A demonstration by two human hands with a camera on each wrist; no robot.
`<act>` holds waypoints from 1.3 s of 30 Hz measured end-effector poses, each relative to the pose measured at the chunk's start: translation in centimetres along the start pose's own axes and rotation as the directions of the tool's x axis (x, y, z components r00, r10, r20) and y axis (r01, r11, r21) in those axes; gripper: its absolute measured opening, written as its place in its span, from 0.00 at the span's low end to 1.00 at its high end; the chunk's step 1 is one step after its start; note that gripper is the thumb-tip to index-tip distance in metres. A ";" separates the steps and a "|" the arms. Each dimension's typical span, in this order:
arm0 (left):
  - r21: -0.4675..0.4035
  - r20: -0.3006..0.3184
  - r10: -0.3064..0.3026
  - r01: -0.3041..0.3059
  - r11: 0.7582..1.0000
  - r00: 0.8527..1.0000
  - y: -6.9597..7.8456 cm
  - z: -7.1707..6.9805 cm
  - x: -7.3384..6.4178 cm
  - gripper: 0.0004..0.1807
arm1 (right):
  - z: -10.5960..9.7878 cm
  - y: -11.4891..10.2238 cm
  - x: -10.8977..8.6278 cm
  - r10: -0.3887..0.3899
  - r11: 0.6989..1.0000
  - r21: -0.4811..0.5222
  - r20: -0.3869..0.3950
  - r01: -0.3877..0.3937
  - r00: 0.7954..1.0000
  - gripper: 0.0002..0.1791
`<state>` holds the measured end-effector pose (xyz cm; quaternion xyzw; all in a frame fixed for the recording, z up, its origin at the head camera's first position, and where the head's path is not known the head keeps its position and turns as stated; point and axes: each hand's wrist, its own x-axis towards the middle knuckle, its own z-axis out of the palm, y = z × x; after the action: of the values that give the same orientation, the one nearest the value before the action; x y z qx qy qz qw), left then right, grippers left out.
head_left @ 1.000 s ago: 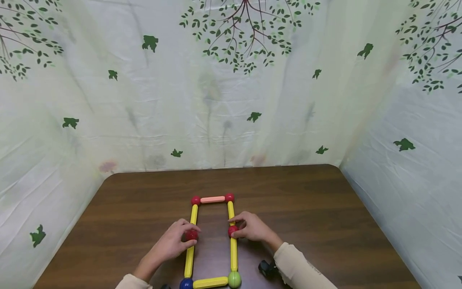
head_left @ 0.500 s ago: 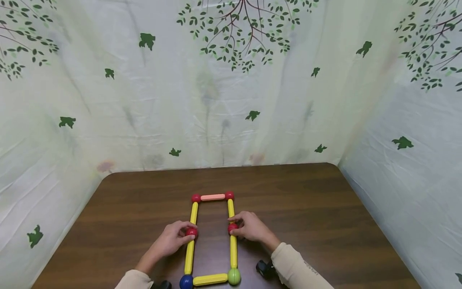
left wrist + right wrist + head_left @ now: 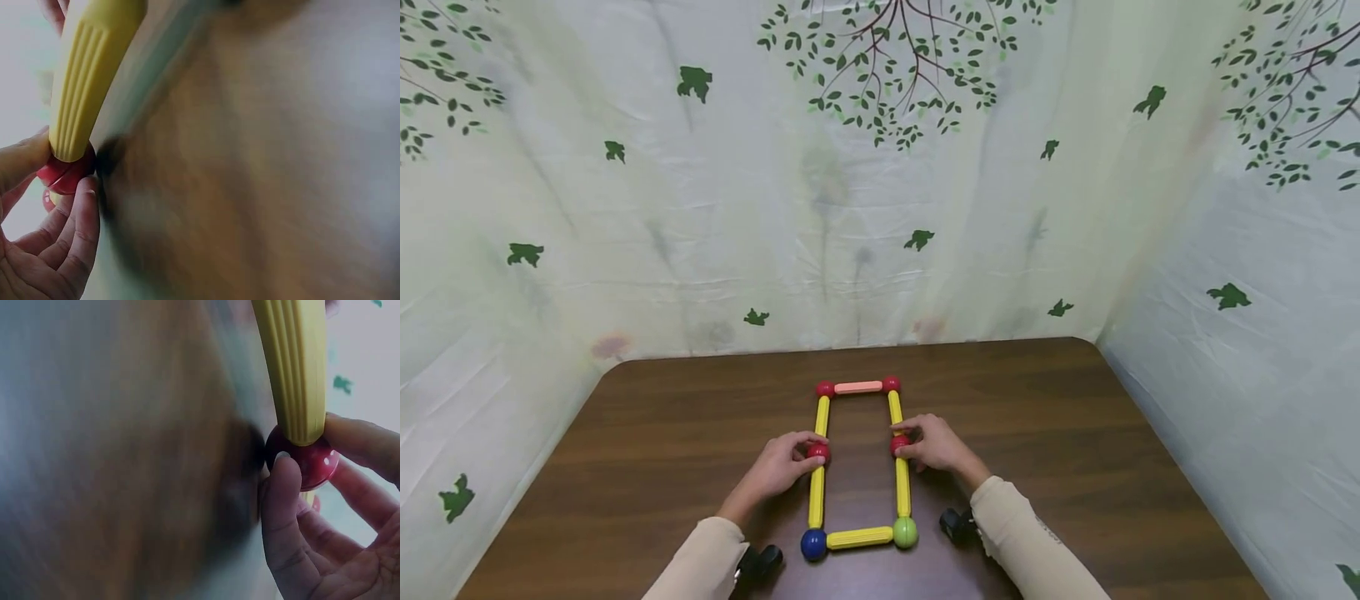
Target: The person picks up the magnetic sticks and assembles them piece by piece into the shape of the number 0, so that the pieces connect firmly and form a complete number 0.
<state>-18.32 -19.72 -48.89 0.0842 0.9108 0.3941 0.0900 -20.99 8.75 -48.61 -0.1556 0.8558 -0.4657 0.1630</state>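
Observation:
A long frame of yellow rods and colored balls, likely a magnetic building set, lies on the table. My left hand (image 3: 781,462) pinches the red ball (image 3: 65,175) midway along its left side. On the right side, my right hand (image 3: 936,443) grips the matching red ball (image 3: 315,462) between thumb and fingers. Yellow rods (image 3: 817,498) run from both balls toward the near and far corners. A pink rod (image 3: 858,387) joins two red balls at the far end. At the near end, a yellow rod (image 3: 860,537) links a blue ball (image 3: 813,544) and a green ball (image 3: 905,532).
The brown wooden table (image 3: 1037,417) extends on both sides of the frame. Black wrist cameras (image 3: 955,525) sit under the cream sleeves. A pale leaf-printed curtain (image 3: 760,208) hangs behind the table and at its sides.
The frame has slid away from me and slightly to the right, with both hands moving along. The left fingers have closed more snugly round their red ball.

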 end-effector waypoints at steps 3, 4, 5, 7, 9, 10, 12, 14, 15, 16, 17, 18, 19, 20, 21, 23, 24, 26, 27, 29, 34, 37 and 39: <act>-0.017 -0.006 -0.002 0.002 1.000 1.000 0.2 0.3 1.5 0.13 | -0.8 0.4 0.7 0.021 1.000 0.014 -0.028 -0.021 0.999 0.22; -0.026 -0.008 -0.003 0.002 1.000 1.000 0.3 0.4 1.9 0.14 | -1.1 0.5 1.0 0.030 0.999 0.023 -0.039 -0.029 0.999 0.22; -0.035 -0.008 -0.003 0.003 0.999 1.000 0.4 0.5 2.4 0.14 | -1.3 0.6 1.2 0.037 0.999 0.037 -0.047 -0.036 0.998 0.21; -0.053 -0.010 -0.010 0.009 0.999 1.000 0.5 0.6 3.2 0.14 | -1.6 0.9 1.8 0.045 0.997 0.066 -0.060 -0.041 0.997 0.21; -0.067 -0.013 -0.005 0.004 0.998 1.000 0.6 0.6 4.0 0.15 | -1.9 1.0 2.3 0.056 0.994 0.096 -0.075 -0.049 0.996 0.21; -0.075 -0.016 -0.013 0.012 0.997 1.000 0.6 0.6 4.3 0.15 | -2.0 1.1 2.6 0.059 0.993 0.109 -0.079 -0.050 0.995 0.21; -0.090 -0.028 -0.031 0.028 0.996 0.999 0.4 0.6 4.8 0.15 | -2.1 1.2 3.1 0.063 0.991 0.124 -0.089 -0.052 0.994 0.21; -0.104 -0.037 -0.044 0.040 0.994 0.998 0.3 0.6 5.4 0.15 | -2.2 1.4 3.4 0.073 0.989 0.137 -0.102 -0.058 0.992 0.21; -0.110 -0.037 -0.047 0.043 0.993 0.998 0.2 0.6 5.6 0.15 | -2.2 1.5 3.5 0.080 0.988 0.142 -0.111 -0.064 0.991 0.21; -0.120 -0.035 -0.053 0.049 0.992 0.998 0.1 0.7 5.9 0.15 | -2.2 1.5 3.6 0.087 0.987 0.148 -0.120 -0.069 0.989 0.21; -0.125 -0.035 -0.048 0.043 0.991 0.998 0.0 0.7 6.1 0.15 | -2.2 1.6 3.6 0.095 0.985 0.156 -0.128 -0.074 0.987 0.21; -0.130 -0.032 -0.044 0.039 0.991 0.999 0.0 0.7 6.4 0.15 | -2.1 1.6 3.6 0.097 0.984 0.164 -0.135 -0.075 0.986 0.21; -0.137 -0.031 -0.043 0.039 0.990 0.999 -0.1 0.8 6.5 0.16 | -2.1 1.7 3.6 0.098 0.983 0.170 -0.141 -0.073 0.985 0.21; -0.141 -0.030 -0.044 0.040 0.989 0.999 -0.1 0.8 6.7 0.16 | -2.1 1.7 3.6 0.098 0.982 0.177 -0.147 -0.072 0.984 0.21; -0.145 -0.031 -0.045 0.040 0.989 0.998 -0.1 0.8 6.7 0.16 | -2.1 1.7 3.7 0.096 0.980 0.187 -0.148 -0.068 0.984 0.21; -0.149 -0.042 -0.057 0.050 0.988 0.997 -0.1 0.8 6.8 0.16 | -2.0 1.8 3.8 0.080 0.979 0.195 -0.147 -0.050 0.986 0.22; -0.153 -0.047 -0.063 0.056 0.987 0.997 -0.1 0.8 6.8 0.16 | -2.0 1.8 3.9 0.074 0.979 0.199 -0.147 -0.044 0.986 0.22; -0.157 -0.053 -0.065 0.056 0.986 0.996 -0.1 0.8 6.7 0.16 | -2.0 1.8 4.0 0.071 0.978 0.206 -0.150 -0.039 0.986 0.21; -0.158 -0.056 -0.062 0.053 0.986 0.996 -0.1 0.8 6.6 0.16 | -2.0 1.9 4.0 0.066 0.978 0.205 -0.150 -0.034 0.986 0.21; -0.158 -0.063 -0.062 0.052 0.986 0.996 -0.1 0.8 6.5 0.16 | -2.0 1.9 4.2 0.058 0.980 0.198 -0.150 -0.028 0.987 0.21; -0.166 -0.075 -0.080 0.067 0.984 0.994 -0.2 0.7 6.3 0.16 | -1.9 1.9 4.5 0.060 0.982 0.185 -0.137 -0.034 0.989 0.21; -0.170 -0.078 -0.082 0.068 0.983 0.994 -0.2 0.6 6.3 0.16 | -1.7 1.8 4.7 0.064 0.983 0.179 -0.125 -0.041 0.990 0.21; -0.171 -0.077 -0.081 0.067 0.983 0.994 -0.3 0.6 6.3 0.17 | -1.6 1.7 4.8 0.061 0.982 0.183 -0.120 -0.038 0.991 0.22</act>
<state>-24.29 -18.09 -50.16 0.0260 0.8797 0.4691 0.0732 -26.15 8.86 -49.86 -0.0894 0.8223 -0.5458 0.1338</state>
